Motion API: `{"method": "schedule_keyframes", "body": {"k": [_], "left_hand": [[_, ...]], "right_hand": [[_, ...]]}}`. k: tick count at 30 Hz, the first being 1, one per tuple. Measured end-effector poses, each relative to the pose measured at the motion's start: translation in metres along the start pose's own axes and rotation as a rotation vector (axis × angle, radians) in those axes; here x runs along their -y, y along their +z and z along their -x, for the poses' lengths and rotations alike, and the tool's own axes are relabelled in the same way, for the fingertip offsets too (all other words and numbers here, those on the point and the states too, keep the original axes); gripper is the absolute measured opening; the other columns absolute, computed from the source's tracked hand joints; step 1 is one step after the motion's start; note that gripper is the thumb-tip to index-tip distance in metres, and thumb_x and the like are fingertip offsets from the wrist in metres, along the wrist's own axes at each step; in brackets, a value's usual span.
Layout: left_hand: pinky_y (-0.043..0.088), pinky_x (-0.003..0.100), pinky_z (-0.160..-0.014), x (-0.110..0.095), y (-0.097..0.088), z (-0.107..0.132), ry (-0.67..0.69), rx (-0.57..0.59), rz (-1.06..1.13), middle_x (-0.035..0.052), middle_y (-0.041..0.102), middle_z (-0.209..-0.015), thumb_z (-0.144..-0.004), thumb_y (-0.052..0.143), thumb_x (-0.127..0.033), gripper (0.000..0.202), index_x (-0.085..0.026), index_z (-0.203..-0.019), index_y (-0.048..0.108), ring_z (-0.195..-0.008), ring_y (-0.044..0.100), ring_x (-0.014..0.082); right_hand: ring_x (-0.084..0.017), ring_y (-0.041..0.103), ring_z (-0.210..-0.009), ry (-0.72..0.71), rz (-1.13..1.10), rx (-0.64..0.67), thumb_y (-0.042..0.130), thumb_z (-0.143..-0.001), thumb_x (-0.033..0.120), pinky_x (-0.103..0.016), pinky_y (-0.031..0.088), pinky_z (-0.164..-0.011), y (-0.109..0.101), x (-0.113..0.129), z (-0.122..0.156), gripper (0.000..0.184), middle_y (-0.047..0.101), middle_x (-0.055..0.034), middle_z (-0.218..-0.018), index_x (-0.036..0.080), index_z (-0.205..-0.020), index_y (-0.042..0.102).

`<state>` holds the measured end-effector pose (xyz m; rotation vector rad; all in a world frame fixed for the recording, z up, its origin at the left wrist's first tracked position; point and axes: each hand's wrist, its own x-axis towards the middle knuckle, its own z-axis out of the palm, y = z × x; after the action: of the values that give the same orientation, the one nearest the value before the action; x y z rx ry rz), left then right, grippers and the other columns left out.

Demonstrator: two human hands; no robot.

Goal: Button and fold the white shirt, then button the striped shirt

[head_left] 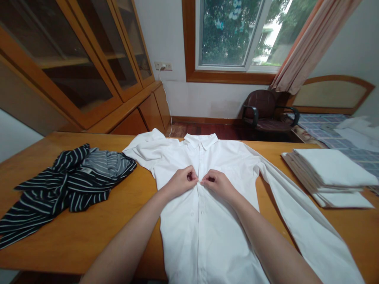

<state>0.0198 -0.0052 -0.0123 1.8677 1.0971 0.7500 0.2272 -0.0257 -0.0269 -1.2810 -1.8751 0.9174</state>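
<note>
A white button-up shirt (180, 228) lies spread face up on the wooden table, its collar at the far edge. One sleeve is bunched at the upper left; the other stretches down to the lower right. At the front placket, around chest height, my left hand (184, 179) pinches the shirt's edge between thumb and fingers. Just to its right my right hand (216, 182) pinches the opposite edge, the fingertips of both hands nearly meeting. Whatever button sits between them is too small to make out. Above the hands the placket edges lie close together up to the collar.
A crumpled black-and-white striped garment (85, 177) lies on the left of the table (124, 240). At the right rests a stack of folded white cloth (328, 169). Beyond the table are a glass-door cabinet (97, 71), an armchair (263, 108) and a bed (322, 120).
</note>
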Motion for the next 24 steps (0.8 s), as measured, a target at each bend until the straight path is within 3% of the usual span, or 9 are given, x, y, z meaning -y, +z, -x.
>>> {"method": "schedule_keyframes", "body": {"k": [14,24], "left_hand": [[0.045,0.025,-0.066,-0.0006,-0.0003,0.0003,-0.025,0.057,0.063,-0.001,0.062,-0.076,-0.078,0.063,-0.026,0.009,-0.019,-0.083,0.06,-0.071,0.056,0.0137],[0.039,0.022,-0.059,-0.0019,0.0038,-0.0008,-0.001,0.022,-0.042,-0.0047,0.053,-0.067,-0.075,0.06,-0.019,0.007,-0.02,-0.082,0.059,-0.063,0.051,0.012]], "right_hand": [[-0.015,0.061,-0.075,-0.026,-0.02,0.01,0.07,-0.084,0.02,-0.026,0.044,-0.071,-0.0027,-0.0009,-0.0002,0.006,0.067,-0.0013,-0.078,0.019,-0.08,0.074],[-0.015,0.06,-0.074,-0.02,0.009,0.007,0.069,-0.083,0.018,-0.026,0.044,-0.07,-0.0042,0.0028,0.0008,0.006,0.066,-0.0014,-0.078,0.019,-0.08,0.074]]}}
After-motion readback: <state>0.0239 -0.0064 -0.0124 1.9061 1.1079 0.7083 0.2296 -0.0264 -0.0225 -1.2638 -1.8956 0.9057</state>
